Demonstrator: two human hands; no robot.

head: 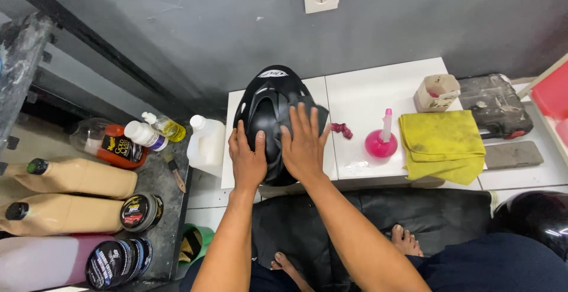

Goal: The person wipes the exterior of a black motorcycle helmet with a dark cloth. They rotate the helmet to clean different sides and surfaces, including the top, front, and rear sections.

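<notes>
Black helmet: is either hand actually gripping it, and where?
The left hand steadies the black helmet on its near left side; the right hand presses a dark cloth flat on top.

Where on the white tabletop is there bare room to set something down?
Bare patches: behind the pink bottle, between the helmet and the beige container; also in front of the red piece. The yellow cloth covers the right end; both hands press the helmet.

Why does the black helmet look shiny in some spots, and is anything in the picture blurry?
In the head view, light from above puts soft pale glare on the black helmet beside the left hand and right hand; the second helmet at the right edge shows small bright glints. The hands look sharp, not blurred. The wide lens bends the bottles at the left edge.
</notes>
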